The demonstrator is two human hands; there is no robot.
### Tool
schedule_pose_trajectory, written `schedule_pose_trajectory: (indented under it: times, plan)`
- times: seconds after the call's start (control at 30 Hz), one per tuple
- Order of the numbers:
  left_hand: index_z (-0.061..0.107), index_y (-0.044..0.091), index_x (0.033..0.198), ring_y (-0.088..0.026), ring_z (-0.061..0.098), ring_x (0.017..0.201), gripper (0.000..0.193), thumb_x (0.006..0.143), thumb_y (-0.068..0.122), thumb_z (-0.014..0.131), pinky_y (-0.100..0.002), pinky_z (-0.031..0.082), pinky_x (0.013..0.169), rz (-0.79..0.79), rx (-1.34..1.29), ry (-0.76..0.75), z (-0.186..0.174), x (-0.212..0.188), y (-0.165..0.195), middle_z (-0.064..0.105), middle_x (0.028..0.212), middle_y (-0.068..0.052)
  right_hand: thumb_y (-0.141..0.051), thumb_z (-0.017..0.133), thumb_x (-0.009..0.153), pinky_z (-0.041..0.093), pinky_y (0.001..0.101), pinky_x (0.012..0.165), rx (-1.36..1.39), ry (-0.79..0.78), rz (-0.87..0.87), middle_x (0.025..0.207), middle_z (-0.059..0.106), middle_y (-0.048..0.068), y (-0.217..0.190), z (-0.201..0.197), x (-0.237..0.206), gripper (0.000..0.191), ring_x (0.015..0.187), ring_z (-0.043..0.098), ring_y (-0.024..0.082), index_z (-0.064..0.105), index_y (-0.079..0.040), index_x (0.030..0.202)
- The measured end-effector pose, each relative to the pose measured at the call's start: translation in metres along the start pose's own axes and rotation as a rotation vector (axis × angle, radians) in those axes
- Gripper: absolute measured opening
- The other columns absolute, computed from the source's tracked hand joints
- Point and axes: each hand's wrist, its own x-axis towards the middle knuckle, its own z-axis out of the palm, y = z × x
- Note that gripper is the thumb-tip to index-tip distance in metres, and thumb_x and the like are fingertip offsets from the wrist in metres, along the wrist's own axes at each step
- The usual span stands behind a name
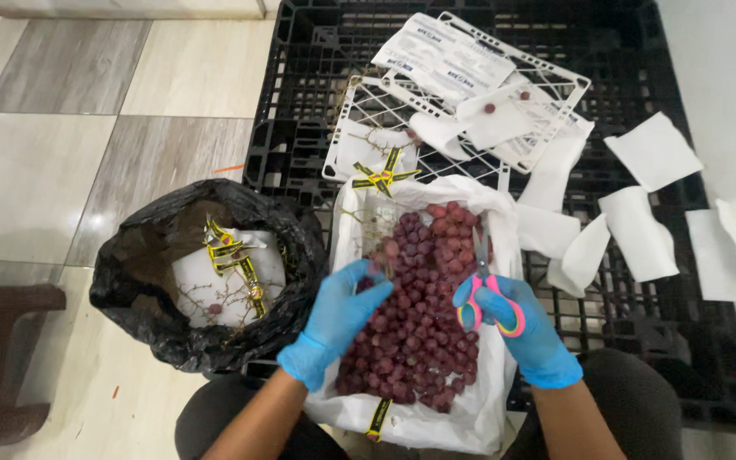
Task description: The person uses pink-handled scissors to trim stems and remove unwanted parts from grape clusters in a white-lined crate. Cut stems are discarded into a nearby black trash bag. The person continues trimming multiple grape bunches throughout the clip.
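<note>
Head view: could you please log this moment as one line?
left hand: resting on red grapes | right hand: holding pink scissors over them | grapes: in white-lined box | black bin bag: stems inside

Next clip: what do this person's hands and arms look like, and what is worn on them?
Both the left hand and the right hand wear thin, light blue disposable gloves, slightly wrinkled, ending in a rolled cuff at each wrist. No markings show on the gloves. Above the cuffs the forearms are bare: no sleeves, watch or jewellery are visible within the picture.
</note>
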Motion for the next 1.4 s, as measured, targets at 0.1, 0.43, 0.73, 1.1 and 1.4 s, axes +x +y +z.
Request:
schedule_pose_trajectory:
  times: [0.1,0.43,0.73,1.1,1.4]
  plan:
    - [0.068,0.000,0.100,-0.013,0.065,0.085,0.020,0.089,0.016,0.073,-0.030,0.054,0.080,0.224,0.196,0.057,-0.011,0.029,0.013,0.072,0.089,-0.007,-0.029,0.058,0.099,0.047,0.0277,0.069,0.022,-0.018,-0.020,0.076,0.067,0.005,0.001,-0.005,0.003,0.033,0.072,0.061,0.013,0.071,0.001,0.100]
    - [0.071,0.004,0.108,-0.037,0.070,0.101,0.019,0.096,0.018,0.069,-0.040,0.054,0.086,0.571,0.501,0.128,0.017,0.226,0.009,0.074,0.106,-0.018,-0.024,0.059,0.097,0.052,0.0298,0.073,0.169,0.008,0.028,0.076,0.068,0.007,0.014,-0.042,-0.001,0.031,0.073,0.063,0.015,0.071,0.003,0.103]
    - [0.072,0.007,0.096,-0.030,0.070,0.086,0.014,0.090,0.019,0.072,-0.037,0.054,0.081,0.451,0.317,0.188,0.141,0.411,-0.024,0.074,0.092,-0.014,-0.022,0.060,0.093,0.045,0.0296,0.070,0.141,0.054,0.087,0.075,0.070,0.009,0.025,-0.075,0.001,0.030,0.073,0.062,0.016,0.073,0.003,0.103]
    - [0.071,0.015,0.092,-0.036,0.063,0.095,0.021,0.079,0.029,0.077,-0.050,0.048,0.082,0.539,0.897,0.353,0.166,0.430,-0.012,0.068,0.098,-0.011,-0.018,0.059,0.092,0.045,0.0296,0.070,0.201,0.253,0.106,0.086,0.072,0.010,0.026,-0.086,0.003,0.030,0.075,0.062,0.018,0.070,0.009,0.099]
    - [0.072,0.015,0.089,-0.035,0.067,0.090,0.021,0.097,0.033,0.068,-0.049,0.055,0.078,0.360,0.920,-0.208,0.110,0.207,-0.102,0.069,0.093,-0.012,-0.024,0.055,0.098,0.047,0.0257,0.074,0.131,0.539,0.019,0.092,0.071,0.006,0.010,-0.083,0.002,0.034,0.080,0.062,0.012,0.069,0.006,0.108]
